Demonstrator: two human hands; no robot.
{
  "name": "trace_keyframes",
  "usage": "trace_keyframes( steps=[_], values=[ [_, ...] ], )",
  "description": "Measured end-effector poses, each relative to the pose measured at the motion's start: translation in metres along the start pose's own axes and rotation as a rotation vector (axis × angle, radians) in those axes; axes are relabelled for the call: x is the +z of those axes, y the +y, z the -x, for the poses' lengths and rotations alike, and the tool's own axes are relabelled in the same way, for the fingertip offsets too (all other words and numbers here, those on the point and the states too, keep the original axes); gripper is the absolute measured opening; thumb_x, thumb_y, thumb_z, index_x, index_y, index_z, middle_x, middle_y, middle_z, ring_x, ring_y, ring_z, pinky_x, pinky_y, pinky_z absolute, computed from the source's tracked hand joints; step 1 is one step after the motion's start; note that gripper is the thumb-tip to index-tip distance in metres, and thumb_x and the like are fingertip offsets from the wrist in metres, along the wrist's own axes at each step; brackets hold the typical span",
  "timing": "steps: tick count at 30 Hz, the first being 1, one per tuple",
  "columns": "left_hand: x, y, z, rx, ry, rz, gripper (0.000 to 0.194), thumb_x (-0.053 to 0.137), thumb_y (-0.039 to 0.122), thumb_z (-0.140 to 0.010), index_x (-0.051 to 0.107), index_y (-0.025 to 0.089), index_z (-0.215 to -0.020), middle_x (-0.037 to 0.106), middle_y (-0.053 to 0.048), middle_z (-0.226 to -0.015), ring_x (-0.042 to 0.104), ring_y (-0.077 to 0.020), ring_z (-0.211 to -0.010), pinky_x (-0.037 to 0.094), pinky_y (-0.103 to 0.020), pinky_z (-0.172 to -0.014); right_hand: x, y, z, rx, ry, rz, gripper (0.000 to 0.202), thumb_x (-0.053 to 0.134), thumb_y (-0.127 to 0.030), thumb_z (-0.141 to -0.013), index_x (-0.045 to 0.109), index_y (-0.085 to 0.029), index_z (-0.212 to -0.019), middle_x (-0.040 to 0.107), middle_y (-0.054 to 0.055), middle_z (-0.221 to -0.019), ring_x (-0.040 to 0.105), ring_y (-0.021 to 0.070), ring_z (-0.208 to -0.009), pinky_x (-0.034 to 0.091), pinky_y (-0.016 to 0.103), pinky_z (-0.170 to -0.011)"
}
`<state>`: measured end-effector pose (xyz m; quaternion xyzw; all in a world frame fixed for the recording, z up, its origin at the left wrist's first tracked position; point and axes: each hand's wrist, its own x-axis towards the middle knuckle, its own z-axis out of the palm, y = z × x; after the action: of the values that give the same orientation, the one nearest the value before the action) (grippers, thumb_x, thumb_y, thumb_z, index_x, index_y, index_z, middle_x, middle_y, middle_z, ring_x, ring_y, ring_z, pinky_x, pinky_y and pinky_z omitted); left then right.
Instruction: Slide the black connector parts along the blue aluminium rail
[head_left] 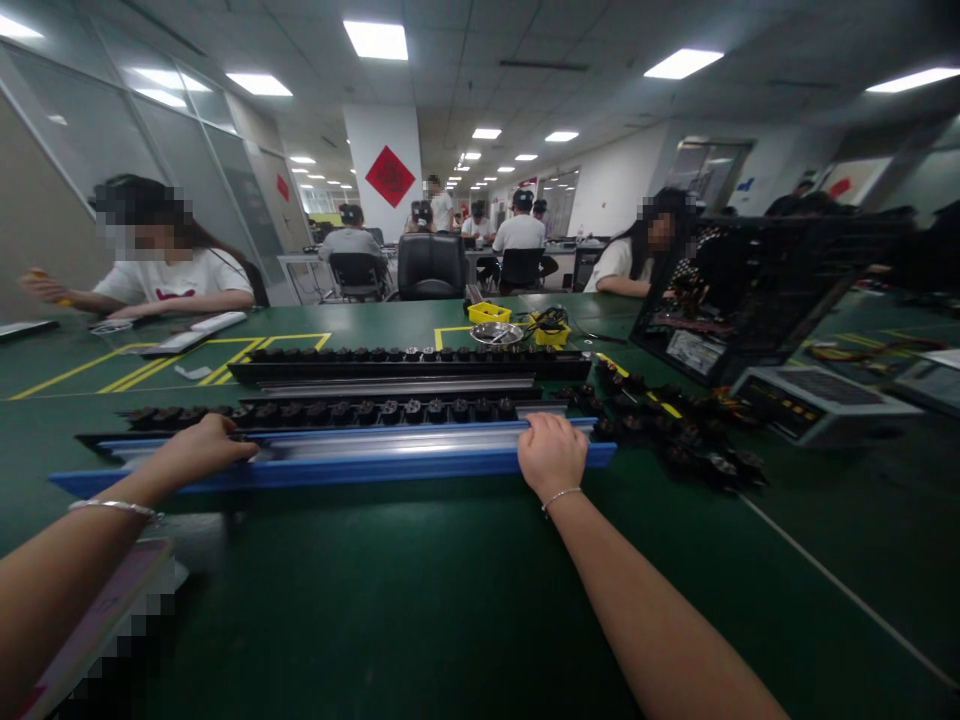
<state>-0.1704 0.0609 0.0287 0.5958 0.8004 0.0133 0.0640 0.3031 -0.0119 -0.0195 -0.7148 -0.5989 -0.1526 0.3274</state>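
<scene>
A long blue channel (390,470) with a silvery inside lies crosswise on the green table, and both my hands are on it. Near its left end my left hand (199,448) is closed on it, thumb and fingers around the channel; the fingertips partly blur into the dark parts behind. My right hand (553,455) wraps over the channel near the right end, fingers curled out of sight. Just beyond lies a row of black socket modules (390,411) in a black strip. Farther back is a second black strip (405,368) with similar modules, and a metal rail (397,386) between them.
Loose black modules (675,425) are heaped to the right, beside a power supply box (821,400) and an open computer case (757,290). A metal dish (495,333) and yellow bins (489,314) stand behind. Two people sit across the table; a pink-and-white item (112,610) lies lower left.
</scene>
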Motion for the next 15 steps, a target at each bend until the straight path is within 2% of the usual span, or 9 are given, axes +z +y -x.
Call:
trace_keyframes(
  steps=[9,15],
  values=[
    [-0.004,0.017,0.009,0.023,-0.053,-0.02,0.068,0.052,0.053,-0.065,0.048,0.004,-0.113,0.061,-0.02,-0.105,0.06,-0.0294,-0.092,0.045,-0.032,-0.074,-0.001,0.0,0.0,-0.003,0.005,0.008,0.029,0.041,-0.02,-0.081,0.065,-0.018,-0.097,0.066,0.007,-0.105,0.051,0.0209,-0.102,0.028,0.035,-0.086],
    [-0.004,0.02,0.01,0.055,-0.037,-0.047,0.071,0.053,0.05,-0.065,0.047,0.001,-0.116,0.061,-0.022,-0.107,0.06,-0.0299,-0.096,0.044,-0.032,-0.078,-0.001,0.0,0.0,-0.005,0.018,0.014,0.028,0.042,-0.019,-0.08,0.065,-0.019,-0.096,0.066,0.005,-0.104,0.051,0.0203,-0.102,0.028,0.035,-0.086]
  ],
)
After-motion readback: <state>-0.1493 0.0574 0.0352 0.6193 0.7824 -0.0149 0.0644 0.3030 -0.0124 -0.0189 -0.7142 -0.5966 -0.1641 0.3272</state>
